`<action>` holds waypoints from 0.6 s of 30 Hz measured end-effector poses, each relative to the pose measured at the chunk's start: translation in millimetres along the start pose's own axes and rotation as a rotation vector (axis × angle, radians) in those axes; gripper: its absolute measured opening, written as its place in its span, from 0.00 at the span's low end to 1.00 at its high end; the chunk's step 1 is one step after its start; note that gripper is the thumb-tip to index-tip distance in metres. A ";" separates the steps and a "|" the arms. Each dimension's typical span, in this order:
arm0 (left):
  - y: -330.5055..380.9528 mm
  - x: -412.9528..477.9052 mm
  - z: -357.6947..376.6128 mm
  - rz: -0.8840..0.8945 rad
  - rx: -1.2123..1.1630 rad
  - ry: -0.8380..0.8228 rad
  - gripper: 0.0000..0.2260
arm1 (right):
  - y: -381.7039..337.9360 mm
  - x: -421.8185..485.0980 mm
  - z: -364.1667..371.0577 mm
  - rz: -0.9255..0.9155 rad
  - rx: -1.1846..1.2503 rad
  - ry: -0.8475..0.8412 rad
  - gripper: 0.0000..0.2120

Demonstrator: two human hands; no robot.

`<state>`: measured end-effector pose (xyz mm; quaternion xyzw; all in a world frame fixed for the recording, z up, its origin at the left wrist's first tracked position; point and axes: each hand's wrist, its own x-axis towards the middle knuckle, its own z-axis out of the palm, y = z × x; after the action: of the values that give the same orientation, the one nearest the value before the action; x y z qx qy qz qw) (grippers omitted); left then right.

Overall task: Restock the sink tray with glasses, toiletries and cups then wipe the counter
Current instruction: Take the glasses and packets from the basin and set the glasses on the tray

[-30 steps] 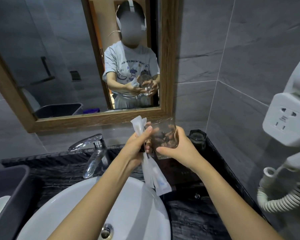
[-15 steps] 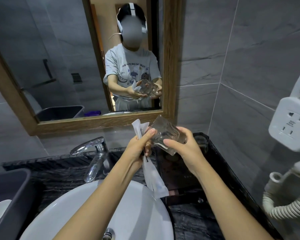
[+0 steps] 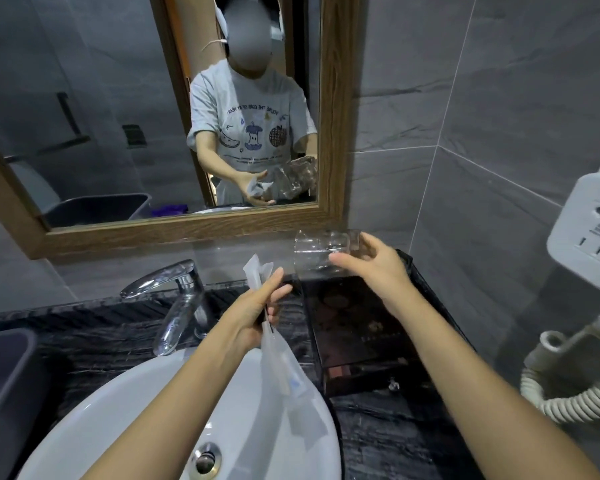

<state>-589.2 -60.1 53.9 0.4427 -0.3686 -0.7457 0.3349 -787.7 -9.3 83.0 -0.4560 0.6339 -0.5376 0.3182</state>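
My right hand (image 3: 371, 268) holds a clear glass (image 3: 321, 249) tipped on its side, mouth to the left, above the far end of the dark sink tray (image 3: 426, 306). My left hand (image 3: 257, 313) grips white toiletry packets (image 3: 284, 372), with a toothbrush showing in one, that hang down over the basin (image 3: 153, 410). The two hands are apart. The tray's floor looks bare and glossy.
A chrome tap (image 3: 177, 299) stands behind the white basin on the black stone counter (image 3: 388, 431). A grey bin (image 3: 4, 375) sits at the left. A wall hairdryer unit with socket (image 3: 589, 237) and coiled cord (image 3: 568, 396) hangs at the right. The mirror (image 3: 118, 116) shows a person.
My right hand has carried the glass to the right, away from my left hand, and tipped it from upright to lying sideways. My left hand sank a little with the packets.
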 end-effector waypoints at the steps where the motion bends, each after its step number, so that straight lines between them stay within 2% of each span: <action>1: -1.4 2.1 -5.0 -0.043 0.007 0.026 0.12 | -2.4 7.8 -4.2 0.006 -0.104 0.004 0.36; 2: -2.9 3.3 -9.7 -0.078 0.005 0.043 0.11 | -4.0 15.5 -7.8 0.004 -0.228 -0.013 0.40; 7: -15.6 12.2 -28.9 -0.185 -0.037 0.098 0.14 | 5.8 51.5 -5.1 -0.018 -0.781 -0.201 0.49; 11: -23.6 17.5 -39.7 -0.206 -0.049 0.107 0.13 | 22.7 70.5 6.5 -0.032 -1.000 -0.315 0.49; 18: -32.8 25.7 -46.7 -0.251 -0.010 0.152 0.13 | 36.5 90.9 15.7 -0.052 -1.145 -0.394 0.47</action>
<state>-562.4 -76.6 -0.2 0.5386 -0.2804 -0.7479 0.2683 -816.9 -98.9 51.9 -0.6611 0.7402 -0.0241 0.1201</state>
